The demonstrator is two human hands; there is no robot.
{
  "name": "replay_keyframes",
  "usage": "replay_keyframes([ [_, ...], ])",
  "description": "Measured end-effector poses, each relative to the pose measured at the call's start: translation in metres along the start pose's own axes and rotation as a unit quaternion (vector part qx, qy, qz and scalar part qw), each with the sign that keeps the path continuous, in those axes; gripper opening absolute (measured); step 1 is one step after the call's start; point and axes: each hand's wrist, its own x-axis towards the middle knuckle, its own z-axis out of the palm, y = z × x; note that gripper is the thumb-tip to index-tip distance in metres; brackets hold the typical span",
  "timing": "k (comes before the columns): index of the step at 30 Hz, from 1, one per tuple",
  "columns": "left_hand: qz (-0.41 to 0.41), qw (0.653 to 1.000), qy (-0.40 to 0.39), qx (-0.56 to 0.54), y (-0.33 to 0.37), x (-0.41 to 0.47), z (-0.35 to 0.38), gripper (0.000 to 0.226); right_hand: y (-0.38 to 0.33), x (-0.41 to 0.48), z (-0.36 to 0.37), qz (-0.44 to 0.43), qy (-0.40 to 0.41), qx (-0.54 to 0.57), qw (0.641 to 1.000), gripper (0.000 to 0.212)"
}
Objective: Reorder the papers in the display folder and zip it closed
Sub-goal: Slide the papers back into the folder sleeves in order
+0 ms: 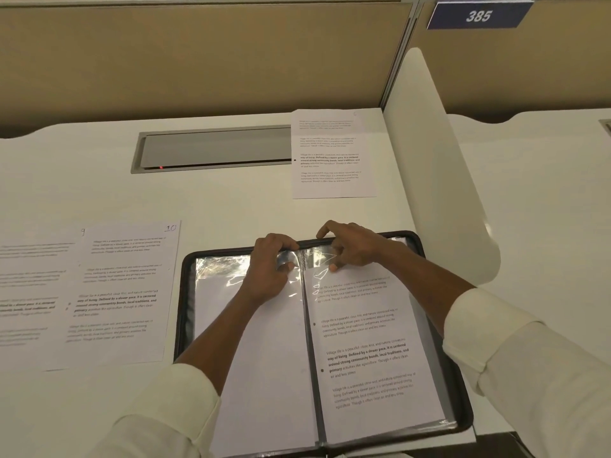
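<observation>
Far left, a printed sheet marked 9 [33,292] lies flat on the table [231,206], tucked partly under the sheet marked 10 [122,292]. The right edge of the 10 sheet sits just beside the display folder's black zip rim [185,292], only a thin strip of table between them. Behind them a grey cable flap [215,148] is let into the table, with bare table between it and the folder.

Now the folder: it lies open and flat, its near edge right at the table's front edge. The left hand [271,266] is up at the top by the spine, its fingers [286,266] curled in and gripping the crumpled top of the left pocket [218,276], which holds a blank-looking page. Just across the spine the right hand [350,246] pinches the top of the right pocket [373,358], thumb pressed on the plastic, forefinger lifted clear above the rim. The printed page inside sits a little below those fingers.

Further back lies one more printed sheet [332,153], its left edge overlapping the flap. On the right a white divider [439,160] stands close to the folder's far corner
</observation>
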Motion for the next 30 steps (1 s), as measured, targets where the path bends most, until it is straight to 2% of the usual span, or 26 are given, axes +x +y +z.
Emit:
replay_keyframes([
  [4, 0.002, 1.0, -0.004, 0.0, 0.0, -0.001, 0.0, 0.047, 0.002, -0.004, 0.001, 0.003, -0.003, -0.006, 1.0, 0.074],
  [9, 0.022, 1.0, 0.001, -0.003, -0.001, -0.001, -0.001, 0.046, 0.004, -0.014, -0.004, 0.025, 0.001, -0.025, 0.999, 0.083],
  [21, 0.025, 1.0, -0.005, -0.003, -0.002, -0.002, -0.001, 0.044, 0.015, -0.037, -0.012, 0.05, 0.03, -0.087, 0.995, 0.072],
  [25, 0.025, 1.0, -0.008, 0.003, -0.004, -0.003, 0.0, 0.044, 0.016, -0.053, -0.021, 0.07, 0.059, -0.168, 0.982, 0.044],
  [30, 0.033, 0.999, -0.008, 0.003, -0.006, -0.001, 0.0, 0.044, 0.02, -0.08, -0.023, 0.084, 0.134, -0.226, 0.961, 0.046],
])
